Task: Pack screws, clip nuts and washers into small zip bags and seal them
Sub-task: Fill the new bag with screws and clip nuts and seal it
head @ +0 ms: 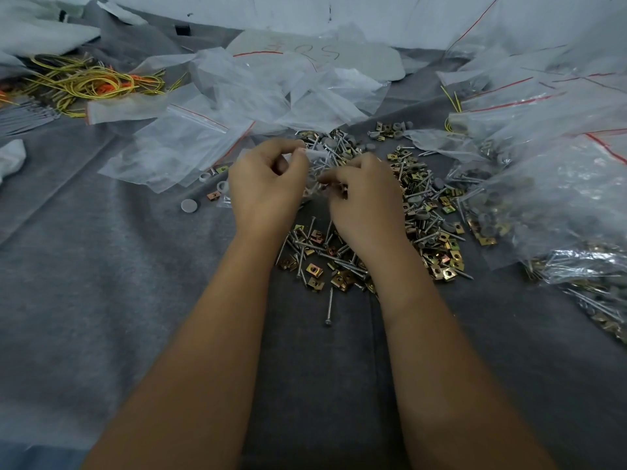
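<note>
Over the hardware pile (366, 239), in the one head view, we pinch the mouth of a small bag (314, 164) with our left hand (268, 184), thumb and forefinger curled on its top edge. Our right hand (363, 195) is curled too, fingertips at the bag's opening; whether it holds a screw we cannot tell. We judge this the filling step. Next we would need to drop pieces in without spilling, then press the strip closed along its length. Screws, clip nuts and grey washers lie loose on grey felt (135, 300). Empty bags (203, 130) lie beyond, filled bags (559, 205) to the right, yellow wire (88, 79) far left.
</note>
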`<state>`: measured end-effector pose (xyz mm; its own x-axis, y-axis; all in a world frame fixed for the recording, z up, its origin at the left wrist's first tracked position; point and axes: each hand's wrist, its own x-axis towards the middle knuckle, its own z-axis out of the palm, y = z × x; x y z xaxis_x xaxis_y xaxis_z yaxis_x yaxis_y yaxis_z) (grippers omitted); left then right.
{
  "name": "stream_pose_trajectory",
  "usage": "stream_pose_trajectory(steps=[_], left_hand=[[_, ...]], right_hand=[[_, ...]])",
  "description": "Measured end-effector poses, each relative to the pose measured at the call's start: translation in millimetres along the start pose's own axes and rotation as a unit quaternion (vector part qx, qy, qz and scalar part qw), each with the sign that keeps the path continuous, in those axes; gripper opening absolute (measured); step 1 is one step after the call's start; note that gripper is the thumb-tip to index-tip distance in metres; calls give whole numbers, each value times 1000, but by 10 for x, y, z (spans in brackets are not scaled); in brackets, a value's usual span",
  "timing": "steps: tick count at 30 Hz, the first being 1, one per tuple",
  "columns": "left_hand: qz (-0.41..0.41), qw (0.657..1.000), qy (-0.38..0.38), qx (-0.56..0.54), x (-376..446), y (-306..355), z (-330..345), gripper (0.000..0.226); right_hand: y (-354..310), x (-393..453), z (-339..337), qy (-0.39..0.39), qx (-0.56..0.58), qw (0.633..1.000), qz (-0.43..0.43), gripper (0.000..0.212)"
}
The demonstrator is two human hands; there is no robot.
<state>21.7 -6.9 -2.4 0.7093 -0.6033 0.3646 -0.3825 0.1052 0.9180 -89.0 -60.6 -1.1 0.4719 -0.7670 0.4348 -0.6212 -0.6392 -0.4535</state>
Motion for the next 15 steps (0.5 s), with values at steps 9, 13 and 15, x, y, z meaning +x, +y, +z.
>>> stream_pose_trajectory(steps=[9, 13, 15], left_hand=[[-48, 987, 27, -150, 90, 46, -160, 22], [-112, 935, 194, -276, 141, 85, -245, 30], [-118, 928, 214, -282, 153, 91, -248, 29]], right_hand=[[-28, -45, -117, 45, 106, 989, 89, 29], [39, -27, -85, -10, -104, 993, 63, 24], [41, -28, -74, -29, -123, 990, 57, 26]])
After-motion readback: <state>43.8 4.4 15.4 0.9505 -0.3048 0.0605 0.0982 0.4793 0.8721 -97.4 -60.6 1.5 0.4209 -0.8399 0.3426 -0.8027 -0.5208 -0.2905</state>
